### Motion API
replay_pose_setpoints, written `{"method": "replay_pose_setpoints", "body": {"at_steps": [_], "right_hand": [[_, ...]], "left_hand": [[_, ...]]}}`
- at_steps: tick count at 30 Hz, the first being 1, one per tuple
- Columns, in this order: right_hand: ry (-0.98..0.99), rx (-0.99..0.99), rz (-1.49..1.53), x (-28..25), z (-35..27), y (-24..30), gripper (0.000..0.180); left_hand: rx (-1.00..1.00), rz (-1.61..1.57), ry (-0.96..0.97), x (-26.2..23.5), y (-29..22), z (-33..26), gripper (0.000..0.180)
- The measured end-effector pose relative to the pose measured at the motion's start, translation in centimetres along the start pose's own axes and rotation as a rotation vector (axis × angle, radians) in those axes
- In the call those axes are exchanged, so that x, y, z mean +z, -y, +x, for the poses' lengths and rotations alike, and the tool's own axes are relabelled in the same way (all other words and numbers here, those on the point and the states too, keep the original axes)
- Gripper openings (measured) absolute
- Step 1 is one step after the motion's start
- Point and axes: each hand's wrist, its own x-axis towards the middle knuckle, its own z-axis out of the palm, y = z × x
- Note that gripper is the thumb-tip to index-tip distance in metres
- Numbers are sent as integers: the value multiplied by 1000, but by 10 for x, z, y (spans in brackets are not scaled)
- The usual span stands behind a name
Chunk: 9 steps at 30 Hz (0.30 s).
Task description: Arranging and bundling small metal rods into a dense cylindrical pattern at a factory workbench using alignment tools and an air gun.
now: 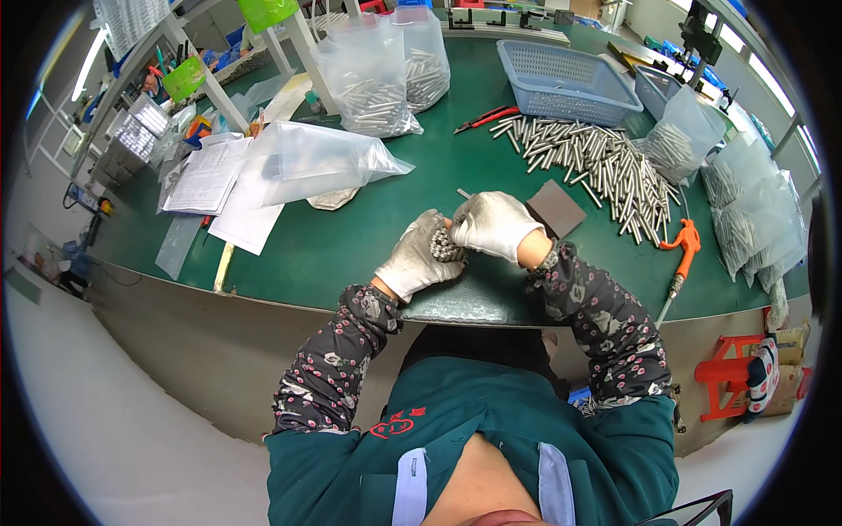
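Note:
In my left hand (pixel 419 260), gloved in white, sits a bundle of short metal rods (pixel 446 246), their round ends facing me. My gloved right hand (pixel 495 226) is closed right beside the bundle, its fingertips close to the rods and partly hidden. Past its knuckles the end of a single metal rod (pixel 464 194) shows; I cannot tell whether it is held or lies on the table. A brown-grey flat pad (pixel 556 209) lies just right of my right hand. Farther right a large loose pile of metal rods (pixel 605 171) is spread over the green table (pixel 368 237).
An orange-handled air gun (pixel 687 245) lies right of the pile. Bags of rods (pixel 754 219) stand at the right edge, more bags (pixel 373 83) at the back. A blue basket (pixel 566 83), red-handled pliers (pixel 487 118), a plastic bag (pixel 320 162) and papers (pixel 210 180) lie around.

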Motion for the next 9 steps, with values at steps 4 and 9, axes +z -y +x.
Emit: {"method": "replay_pose_setpoints", "body": {"at_steps": [4,9], "right_hand": [[-236,-134,141,-8,-7,-3,27],[-283,14,604,-68,20,-55,21]], "left_hand": [[67,218,-22,-2,12,0,59],[49,168,69,-2,19,0,64]]}}
